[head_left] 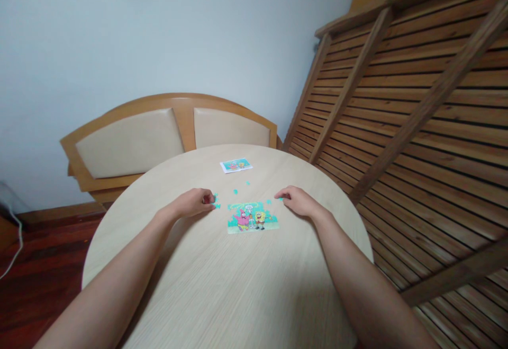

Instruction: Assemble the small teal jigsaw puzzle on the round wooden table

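A partly assembled jigsaw puzzle with cartoon figures on a teal ground lies flat on the round table; its upper edge is uneven. To its left, my left hand rests with curled fingers, thumb and forefinger at small teal puzzle pieces. Past the puzzle's upper right corner is my right hand, its fingers bent down around a teal puzzle piece at the tabletop. Another loose piece lies between that hand and the puzzle.
Two more loose pieces, one nearer and one farther, lie beyond the puzzle. Farther back is a picture card with the same figures. A padded headboard stands behind the table, and a slatted wooden frame leans at the right.
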`<state>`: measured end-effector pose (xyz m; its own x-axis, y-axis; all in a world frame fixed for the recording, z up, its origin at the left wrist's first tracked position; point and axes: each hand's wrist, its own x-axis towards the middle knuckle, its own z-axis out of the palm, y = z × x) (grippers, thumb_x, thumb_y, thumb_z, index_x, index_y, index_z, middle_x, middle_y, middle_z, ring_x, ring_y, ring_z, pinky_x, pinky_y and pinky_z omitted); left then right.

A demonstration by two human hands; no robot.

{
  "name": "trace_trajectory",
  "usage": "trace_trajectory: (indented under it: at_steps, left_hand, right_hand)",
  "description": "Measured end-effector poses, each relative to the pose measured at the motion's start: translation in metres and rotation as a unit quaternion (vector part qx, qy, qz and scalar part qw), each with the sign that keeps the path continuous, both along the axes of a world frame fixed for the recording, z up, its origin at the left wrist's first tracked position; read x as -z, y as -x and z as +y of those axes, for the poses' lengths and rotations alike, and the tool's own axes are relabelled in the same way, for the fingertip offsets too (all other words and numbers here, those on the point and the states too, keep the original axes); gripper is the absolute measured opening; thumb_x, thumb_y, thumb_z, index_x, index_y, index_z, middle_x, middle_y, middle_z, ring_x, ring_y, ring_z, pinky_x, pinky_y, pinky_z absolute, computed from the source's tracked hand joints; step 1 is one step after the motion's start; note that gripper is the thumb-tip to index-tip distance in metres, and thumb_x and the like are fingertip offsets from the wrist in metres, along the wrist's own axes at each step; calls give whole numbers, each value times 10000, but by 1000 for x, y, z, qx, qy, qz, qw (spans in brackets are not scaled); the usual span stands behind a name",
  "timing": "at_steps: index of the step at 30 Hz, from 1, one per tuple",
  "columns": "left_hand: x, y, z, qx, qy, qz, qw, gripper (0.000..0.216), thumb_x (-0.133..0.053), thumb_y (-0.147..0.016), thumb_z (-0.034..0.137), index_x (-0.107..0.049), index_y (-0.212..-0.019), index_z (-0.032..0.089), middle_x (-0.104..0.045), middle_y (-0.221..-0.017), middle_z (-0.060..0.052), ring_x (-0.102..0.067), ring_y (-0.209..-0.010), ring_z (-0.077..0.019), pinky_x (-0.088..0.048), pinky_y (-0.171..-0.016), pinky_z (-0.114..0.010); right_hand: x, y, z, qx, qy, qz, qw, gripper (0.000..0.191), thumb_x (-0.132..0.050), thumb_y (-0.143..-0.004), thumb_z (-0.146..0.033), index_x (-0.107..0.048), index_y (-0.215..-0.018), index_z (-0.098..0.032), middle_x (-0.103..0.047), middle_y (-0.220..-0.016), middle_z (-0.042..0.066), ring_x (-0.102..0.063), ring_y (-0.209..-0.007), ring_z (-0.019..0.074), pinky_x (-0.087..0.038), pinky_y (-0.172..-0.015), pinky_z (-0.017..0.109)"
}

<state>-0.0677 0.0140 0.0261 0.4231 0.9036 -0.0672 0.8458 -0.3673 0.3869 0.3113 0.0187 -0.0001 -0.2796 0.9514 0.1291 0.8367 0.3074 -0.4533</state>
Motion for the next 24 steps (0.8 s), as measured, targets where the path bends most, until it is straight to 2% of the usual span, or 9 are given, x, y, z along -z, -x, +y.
trace_trajectory:
  at_steps: [8, 12, 15, 17, 21, 24]
  left_hand:
    - [2, -5, 0, 15, -26, -10, 1000, 366, -586, -803, 480, -678, -978, 172, -703, -893, -63, -628, -763, -201, -440, -682, -283]
    - [2, -17, -4, 42, -89, -23, 995, 330, -613, -833, 440, -699, -1003, 171, -695, -999, -98, -638, -889, -234, -481, -786, -319]
    - [3, -32, -11, 111, -159, -64, 979, 290, -576, -899, 385, -694, -1068, 180, -682, -1106, -108, -618, -1037, -246, -463, -959, -370]
    - [6, -43, -16, 161, -181, -84, 967, 333, -552, -936, 385, -667, -1160, 168, -656, -1199, -130, -592, -1130, -256, -446, -1021, -391]
    - [16, -62, -26, 248, -191, -86, 946, 438, -511, -978, 435, -593, -1325, 180, -546, -1409, -152, -515, -1293, -264, -382, -1123, -411]
    - [23, -70, -30, 281, -196, -73, 936, 480, -530, -964, 447, -573, -1368, 190, -492, -1471, -156, -475, -1346, -285, -353, -1151, -432]
  right_hand:
    - [4, 6, 4, 4, -37, -9, 999, 331, -501, -866, -102, -769, -1027, -213, -724, -1104, 66, -648, -1013, 201, -468, -942, 301]
    - [-1, 27, 5, 3, -82, -42, 996, 298, -493, -914, -159, -740, -1067, -226, -713, -1145, 64, -612, -1099, 221, -436, -994, 346]
    - [-6, 48, 11, -33, -91, -64, 993, 316, -466, -939, -159, -709, -1129, -228, -693, -1217, 60, -586, -1156, 230, -420, -1008, 361]
    - [-8, 61, 19, -58, -90, -73, 992, 346, -440, -948, -140, -685, -1176, -226, -674, -1262, 62, -575, -1184, 223, -413, -1015, 352]
    - [-6, 81, 41, -123, -97, -90, 984, 412, -425, -939, -95, -622, -1281, -211, -609, -1367, 75, -550, -1236, 194, -389, -1044, 314]
    - [-5, 92, 56, -132, -100, -111, 980, 434, -418, -947, -98, -575, -1344, -175, -561, -1421, 113, -526, -1263, 206, -380, -1052, 321]
